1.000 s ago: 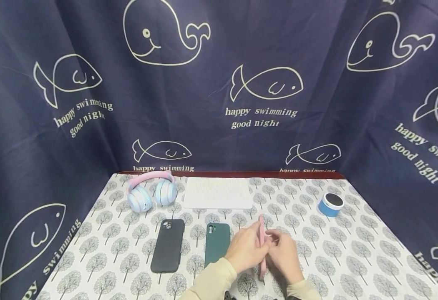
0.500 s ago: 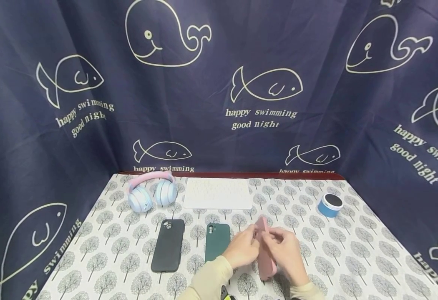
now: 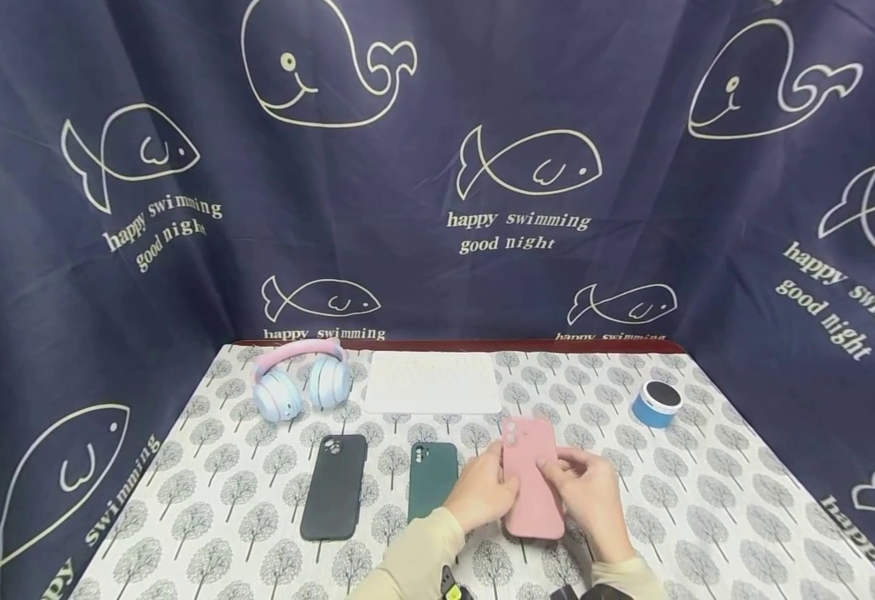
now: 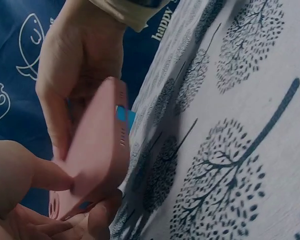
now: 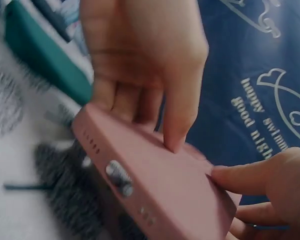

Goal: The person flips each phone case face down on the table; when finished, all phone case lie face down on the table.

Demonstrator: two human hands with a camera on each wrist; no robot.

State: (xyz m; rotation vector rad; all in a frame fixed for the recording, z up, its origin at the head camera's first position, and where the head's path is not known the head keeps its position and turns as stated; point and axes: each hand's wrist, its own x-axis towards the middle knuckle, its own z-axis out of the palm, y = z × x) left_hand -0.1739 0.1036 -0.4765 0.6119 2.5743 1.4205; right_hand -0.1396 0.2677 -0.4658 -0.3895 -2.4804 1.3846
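A pink phone case [image 3: 533, 487] is held up between both hands, its back with the camera cut-out turned toward the head camera. My left hand [image 3: 480, 490] grips its left edge, thumb on the back and fingers behind. On the right edge, my right hand [image 3: 589, 497] pinches the case with the thumb on its back. In the left wrist view, blue shows through the port opening of the pink case [image 4: 102, 135]. The right wrist view shows its slotted end, with the left hand [image 5: 145, 55] above and the right hand [image 5: 275, 185] at lower right.
A green phone case [image 3: 433, 479] lies just left of the hands, with a black phone case [image 3: 335, 487] farther left. Behind them are headphones [image 3: 301, 382] and a white keyboard [image 3: 433, 382]. At the right stands a small blue speaker [image 3: 657, 405]. A tree-print cloth [image 3: 212, 517] covers the table.
The pink phone case has turned from edge-on to showing its broad back to the head camera. Both hands have shifted their grip along its sides, and the right hand has moved slightly right.
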